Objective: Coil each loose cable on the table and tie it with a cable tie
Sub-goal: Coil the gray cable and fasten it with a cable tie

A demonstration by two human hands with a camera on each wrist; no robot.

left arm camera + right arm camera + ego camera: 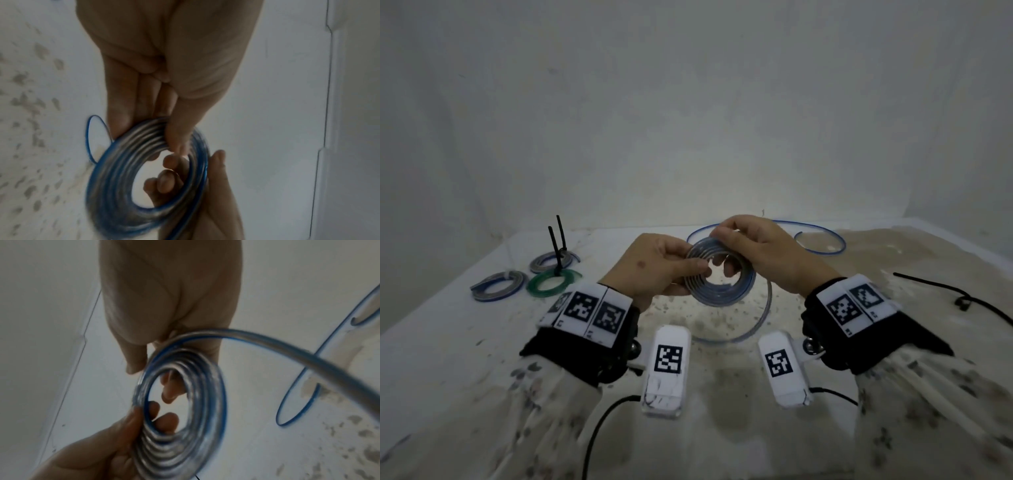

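Plain white wall filling the upper half, meeting another wall at a corner around 2 o'clock. White desk running below it, its surface showing speckled, sandy brown wear toward 3 o'clock. Dim, cool light falling evenly, brightest patch sitting at desk centre.

Four coils (three tied), two hands

No readable text, only coded markers on wristbands

Half-wound blue-edged clear cable, held aloft
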